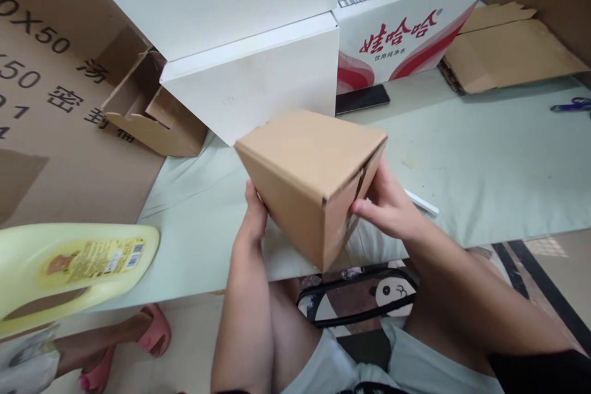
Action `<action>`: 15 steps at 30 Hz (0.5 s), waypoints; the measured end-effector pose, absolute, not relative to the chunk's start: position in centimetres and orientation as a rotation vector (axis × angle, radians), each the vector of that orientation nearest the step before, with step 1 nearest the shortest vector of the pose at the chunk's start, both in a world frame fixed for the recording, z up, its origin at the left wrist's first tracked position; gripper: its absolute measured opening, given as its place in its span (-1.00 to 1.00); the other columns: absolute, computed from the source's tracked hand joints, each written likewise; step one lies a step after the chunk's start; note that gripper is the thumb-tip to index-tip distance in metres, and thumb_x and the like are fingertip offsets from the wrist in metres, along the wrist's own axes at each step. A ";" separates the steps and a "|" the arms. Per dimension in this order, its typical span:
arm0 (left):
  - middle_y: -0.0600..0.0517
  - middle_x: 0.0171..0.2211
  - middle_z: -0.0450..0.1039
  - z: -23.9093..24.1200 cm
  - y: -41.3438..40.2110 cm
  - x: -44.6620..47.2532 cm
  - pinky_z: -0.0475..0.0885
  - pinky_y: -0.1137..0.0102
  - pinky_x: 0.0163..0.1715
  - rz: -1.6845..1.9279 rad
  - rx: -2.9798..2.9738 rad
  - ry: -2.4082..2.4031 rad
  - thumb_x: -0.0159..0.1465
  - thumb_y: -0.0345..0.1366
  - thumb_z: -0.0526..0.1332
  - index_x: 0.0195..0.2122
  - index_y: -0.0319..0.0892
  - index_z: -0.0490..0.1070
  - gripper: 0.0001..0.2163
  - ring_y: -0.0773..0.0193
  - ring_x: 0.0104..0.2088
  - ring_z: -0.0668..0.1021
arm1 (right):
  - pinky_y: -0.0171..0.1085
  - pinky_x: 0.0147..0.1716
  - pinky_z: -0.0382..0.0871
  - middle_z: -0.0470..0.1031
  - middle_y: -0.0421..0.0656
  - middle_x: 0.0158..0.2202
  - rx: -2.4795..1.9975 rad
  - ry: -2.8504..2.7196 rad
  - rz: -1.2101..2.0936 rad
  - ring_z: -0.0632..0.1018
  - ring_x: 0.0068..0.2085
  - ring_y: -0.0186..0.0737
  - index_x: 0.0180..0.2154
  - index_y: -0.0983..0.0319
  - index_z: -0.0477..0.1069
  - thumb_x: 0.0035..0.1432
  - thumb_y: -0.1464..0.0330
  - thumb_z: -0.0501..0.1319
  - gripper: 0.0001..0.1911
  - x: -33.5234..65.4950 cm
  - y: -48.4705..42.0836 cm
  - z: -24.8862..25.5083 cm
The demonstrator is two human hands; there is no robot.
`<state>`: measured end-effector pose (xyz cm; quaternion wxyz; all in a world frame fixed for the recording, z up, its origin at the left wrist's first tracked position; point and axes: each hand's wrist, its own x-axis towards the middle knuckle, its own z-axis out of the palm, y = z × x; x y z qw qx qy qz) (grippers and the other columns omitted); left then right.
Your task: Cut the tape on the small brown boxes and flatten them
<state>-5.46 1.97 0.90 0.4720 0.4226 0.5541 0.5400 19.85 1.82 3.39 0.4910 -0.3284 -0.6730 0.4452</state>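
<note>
A closed brown cardboard box is held tilted over the front edge of the table. My left hand grips its left side, with the thumb showing and the other fingers hidden behind and beneath it. On the right end, my right hand presses its thumb near the flap seam, and its remaining fingers are largely out of sight behind the box. A thin white stick-like object lies beside my right wrist. Behind the box stands a large white box.
A white-and-red printed carton stands at the back, a dark phone before it. Flattened cardboard and blue-handled scissors lie right. An open cardboard piece and yellow bottle are left. Another person's feet in pink slippers show below.
</note>
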 end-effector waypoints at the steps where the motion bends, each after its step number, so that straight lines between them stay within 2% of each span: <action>1: -0.14 -0.19 0.66 1.0 1.9 -5.5 0.59 0.08 -0.04 1.288 1.015 1.317 0.18 0.50 0.04 -0.17 -0.12 0.56 -0.26 -0.16 0.07 0.62 | -0.01 0.15 0.51 0.39 0.06 0.29 -0.820 -1.555 1.111 0.51 0.23 0.03 0.39 0.09 0.04 0.23 -0.12 0.27 -0.12 19.8 1.9 3.2; 3: -0.16 -0.14 0.65 1.2 1.9 -5.6 0.59 0.14 -0.07 1.256 1.009 1.238 0.09 0.51 0.14 -0.17 -0.14 0.55 -0.25 -0.15 0.06 0.62 | -0.09 0.01 0.58 0.44 0.03 0.25 -0.876 -1.453 1.149 0.58 0.12 -0.05 0.38 0.06 0.02 0.31 -0.06 0.21 -0.23 19.9 2.0 2.9; 6: -0.10 -0.08 0.61 1.5 2.1 -5.8 0.56 0.28 -0.16 1.307 1.070 1.204 -0.03 0.35 0.42 -0.12 -0.12 0.49 -0.33 0.00 -0.03 0.64 | -0.16 -0.12 0.61 0.45 0.02 0.25 -0.956 -1.436 1.092 0.62 0.05 -0.08 0.36 0.06 0.10 0.32 0.08 0.20 -0.34 20.0 2.1 3.2; 8: -0.06 -0.13 0.59 1.7 2.3 -5.9 0.52 0.36 -0.25 1.335 1.077 1.220 -0.10 0.29 0.50 -0.14 -0.11 0.45 -0.32 0.11 -0.14 0.64 | -0.17 -0.15 0.61 0.49 0.01 0.20 -1.001 -1.445 1.003 0.63 -0.01 -0.10 0.34 0.09 0.18 0.30 0.21 0.19 -0.38 20.0 2.0 3.6; 12: 0.10 -0.42 0.46 1.7 2.6 -5.9 0.32 0.49 -0.51 1.433 1.001 1.346 -0.10 0.26 0.52 -0.30 -0.13 0.40 -0.39 0.34 -0.44 0.49 | -0.18 -0.22 0.60 0.61 -0.09 -0.10 -1.089 -1.536 0.798 0.63 -0.24 -0.16 0.31 0.14 0.28 0.21 0.40 0.13 -0.38 20.2 1.7 4.6; 15: 0.08 -0.46 0.46 1.9 2.6 -5.4 0.32 0.46 -0.52 1.504 0.903 1.407 0.06 0.29 0.41 -0.35 -0.14 0.42 -0.45 0.32 -0.47 0.48 | -0.19 -0.29 0.57 0.60 -0.12 -0.22 -1.149 -1.644 0.597 0.59 -0.35 -0.19 0.26 0.17 0.34 0.17 0.43 0.12 -0.40 20.4 1.7 4.7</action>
